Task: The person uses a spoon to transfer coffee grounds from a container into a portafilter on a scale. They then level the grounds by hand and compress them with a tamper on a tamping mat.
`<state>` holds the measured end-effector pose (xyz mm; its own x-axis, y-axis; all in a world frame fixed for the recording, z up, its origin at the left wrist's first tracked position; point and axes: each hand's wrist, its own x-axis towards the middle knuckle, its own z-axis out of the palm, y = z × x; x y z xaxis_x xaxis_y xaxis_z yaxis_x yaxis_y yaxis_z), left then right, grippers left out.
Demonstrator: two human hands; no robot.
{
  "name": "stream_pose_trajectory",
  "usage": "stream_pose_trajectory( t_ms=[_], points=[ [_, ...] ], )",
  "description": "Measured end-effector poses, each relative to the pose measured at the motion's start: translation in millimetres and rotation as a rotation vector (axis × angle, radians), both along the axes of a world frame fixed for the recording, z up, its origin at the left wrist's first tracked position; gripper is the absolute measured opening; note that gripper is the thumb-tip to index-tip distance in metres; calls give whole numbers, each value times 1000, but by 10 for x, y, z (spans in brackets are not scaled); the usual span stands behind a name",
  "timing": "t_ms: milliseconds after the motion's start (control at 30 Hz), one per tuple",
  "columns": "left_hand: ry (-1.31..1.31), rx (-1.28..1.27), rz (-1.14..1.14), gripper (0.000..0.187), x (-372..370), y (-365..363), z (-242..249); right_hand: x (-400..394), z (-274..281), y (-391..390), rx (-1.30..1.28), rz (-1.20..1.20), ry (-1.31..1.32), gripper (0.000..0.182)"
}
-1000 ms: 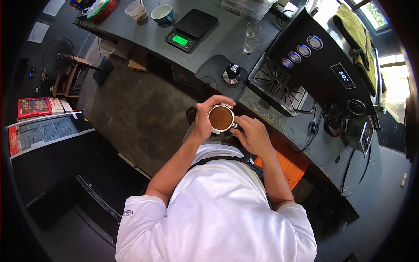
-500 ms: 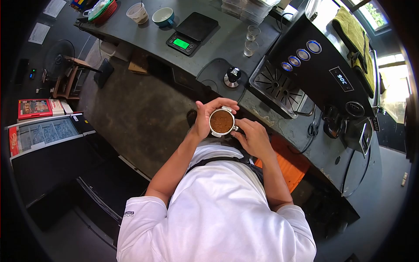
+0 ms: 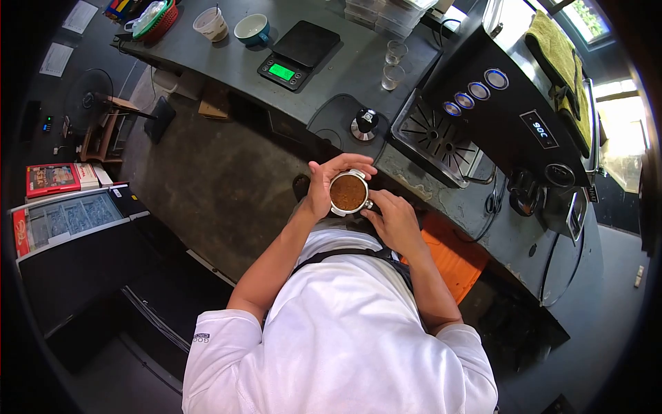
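Note:
In front of my waist is a metal portafilter (image 3: 357, 173) filled with brown coffee grounds (image 3: 347, 192); its open top faces up. My left hand (image 3: 321, 190) rests against its left and far side, fingers stretched out and thumb raised. At the near right, my right hand (image 3: 395, 219) is closed on the portafilter where the handle joins; the handle itself is mostly hidden by this hand. A tamper (image 3: 365, 125) with a black top and silver base stands on the counter beyond my hands.
A black espresso machine (image 3: 493, 103) with a slotted drip tray (image 3: 436, 134) stands right. On the counter (image 3: 207, 65) are a lit scale (image 3: 303, 52), a teal cup (image 3: 252, 29), a plastic cup (image 3: 211, 25) and two small glasses (image 3: 392, 77). Counter edge lies just beyond my hands.
The view has shifted slightly. Both hands keep nearly the same hold around the portafilter, and the grounds' surface looks a little different.

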<state>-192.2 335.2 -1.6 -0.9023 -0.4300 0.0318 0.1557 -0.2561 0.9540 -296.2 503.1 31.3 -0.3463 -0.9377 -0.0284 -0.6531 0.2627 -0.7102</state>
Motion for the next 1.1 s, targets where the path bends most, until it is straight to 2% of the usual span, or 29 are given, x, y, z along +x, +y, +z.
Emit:
stream_pose_trajectory(
  t_ms=[133, 300, 400, 433, 467, 533, 600, 633, 733, 867, 900, 1000, 1033, 1100],
  points=[
    [5, 204, 66, 119, 17, -84, -49, 67, -93, -20, -14, -25, -118, 34],
    [-15, 327, 208, 118, 213, -284, -174, 174, -79, -145, -9, -61, -218, 33],
    [-89, 223, 175, 118, 252, -354, -136, 268, -145, -220, -7, -73, -230, 35],
    [-50, 260, 63, 119, 215, -330, -180, 319, -164, -272, -12, -86, -225, 35],
    [-53, 178, -19, 121, 219, -318, -204, 368, -171, -325, -15, -104, -217, 35],
    [-18, 322, -22, 122, 173, -469, -214, 432, -135, -428, -31, -148, -228, 35],
    [20, 334, 54, 122, 173, -621, -214, 481, -76, -496, 15, -160, -257, 35],
    [-6, 317, 78, 122, 194, -676, -172, 494, -105, -532, -12, -150, -227, 35],
    [24, 181, -81, 123, 223, -732, -232, 546, -177, -616, -56, -164, -241, 35],
    [44, 395, 6, 123, 215, -881, -207, 556, -119, -708, -39, -169, -282, 34],
    [21, 389, 13, 126, 215, -901, -175, 560, -120, -721, -52, -171, -276, 33],
    [-11, 168, -207, 129, 258, -935, -151, 595, -107, -760, -78, -162, -272, 32],
    [-6, 201, -217, 131, 294, -1023, -88, 586, -72, -758, -73, -148, -274, 32],
    [-10, 99, -147, 132, 333, -1176, -17, 581, -28, -791, -79, -128, -260, 32]
  ],
)
